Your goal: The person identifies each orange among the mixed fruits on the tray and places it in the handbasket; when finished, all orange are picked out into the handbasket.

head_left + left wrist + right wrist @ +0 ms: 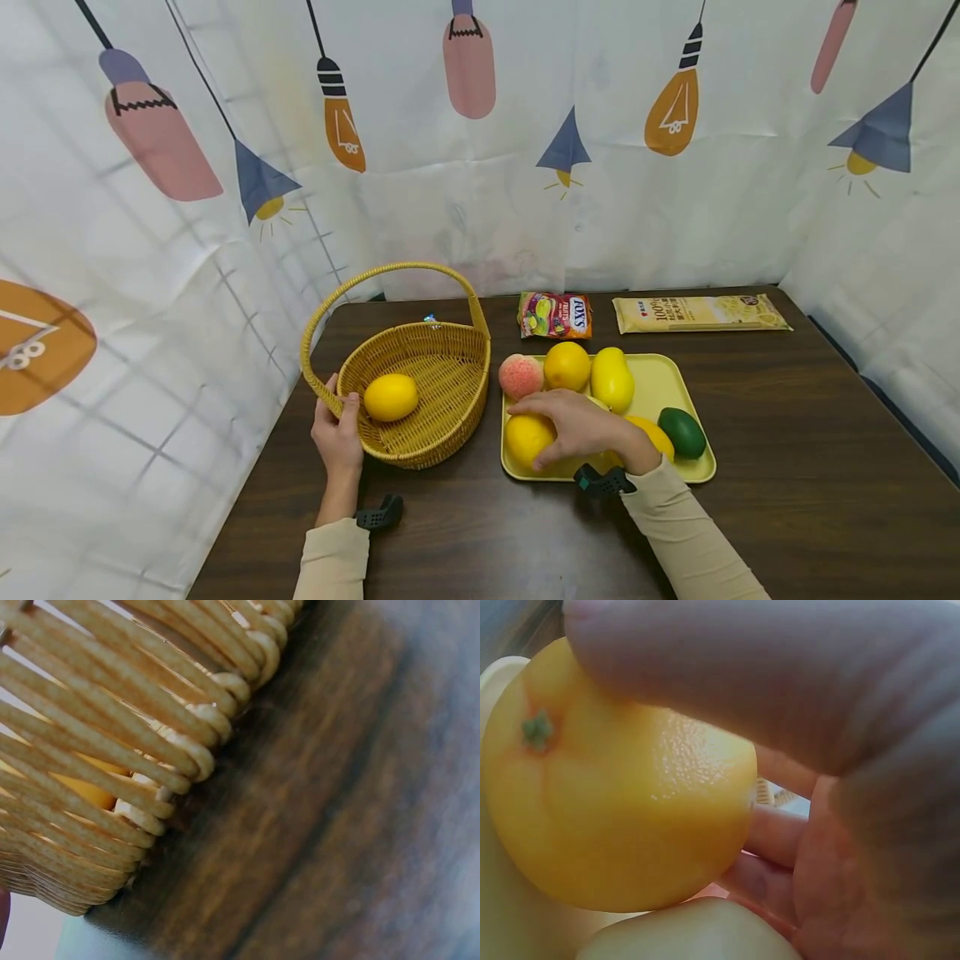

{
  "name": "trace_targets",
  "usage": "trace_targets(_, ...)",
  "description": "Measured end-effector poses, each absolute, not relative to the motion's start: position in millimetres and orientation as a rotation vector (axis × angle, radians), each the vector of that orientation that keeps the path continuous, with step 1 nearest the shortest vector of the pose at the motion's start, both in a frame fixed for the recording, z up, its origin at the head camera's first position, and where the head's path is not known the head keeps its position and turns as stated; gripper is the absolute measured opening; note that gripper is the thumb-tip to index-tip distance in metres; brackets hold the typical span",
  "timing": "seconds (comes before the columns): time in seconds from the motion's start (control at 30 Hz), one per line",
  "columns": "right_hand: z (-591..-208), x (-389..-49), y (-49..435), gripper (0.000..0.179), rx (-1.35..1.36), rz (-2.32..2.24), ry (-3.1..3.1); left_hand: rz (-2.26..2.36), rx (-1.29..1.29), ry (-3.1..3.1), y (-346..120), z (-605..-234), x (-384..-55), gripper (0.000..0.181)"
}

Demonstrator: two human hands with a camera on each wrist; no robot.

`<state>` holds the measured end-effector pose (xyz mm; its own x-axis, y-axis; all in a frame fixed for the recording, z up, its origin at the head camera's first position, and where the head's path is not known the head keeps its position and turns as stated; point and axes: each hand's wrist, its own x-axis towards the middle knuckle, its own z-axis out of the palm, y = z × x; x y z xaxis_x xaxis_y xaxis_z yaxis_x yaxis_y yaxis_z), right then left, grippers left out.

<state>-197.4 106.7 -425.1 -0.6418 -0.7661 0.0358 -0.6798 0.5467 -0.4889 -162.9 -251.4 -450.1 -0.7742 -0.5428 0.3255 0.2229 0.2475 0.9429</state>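
At the left, my left hand (339, 429) grips the yellow wicker basket (442, 450) by its rim at the foot of the handle. The basket wall (97, 735) fills much of the left wrist view, a yellow patch showing through its gaps. Inside the basket lies a lemon (391, 397). My right hand (577, 423) holds an orange (528, 437) at the front left of the pale yellow tray (663, 379), thumb and fingers on opposite sides. Up close, the orange (630, 795) shows dimpled skin and a green stem end; a pale fruit (690, 934) sits beside it.
Also on the tray are a peach (521, 377), another orange (567, 367), a yellow pear-shaped fruit (612, 379), a mango-like yellow fruit (652, 435) partly under my wrist, and a dark green fruit (682, 433). Behind it lie a candy bag (555, 316) and a long yellow packet (701, 313).
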Motion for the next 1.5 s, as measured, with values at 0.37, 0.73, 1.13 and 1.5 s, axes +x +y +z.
trace_targets(0.37,-424.2,-194.3,102.7,0.087,-1.22,-0.608,2.625,-1.599,0.309,-1.904,-251.4,-450.6,-160.6,0.047)
trace_targets(0.73,-433.3,-201.9,106.3,0.083,-1.084,-1.0,2.594,-1.602,0.3,-1.902,-250.6,-449.9,-161.6,0.047)
trace_targets(1.13,-427.0,-199.3,105.4,0.085,-0.853,-1.411,2.482,-1.607,0.294,-1.9,-249.7,-448.5,-163.0,0.046)
trace_targets(1.5,-415.3,-201.7,63.5,0.078,-0.867,-1.726,2.443,-1.61,0.306,-1.895,-249.2,-447.4,-161.3,0.046)
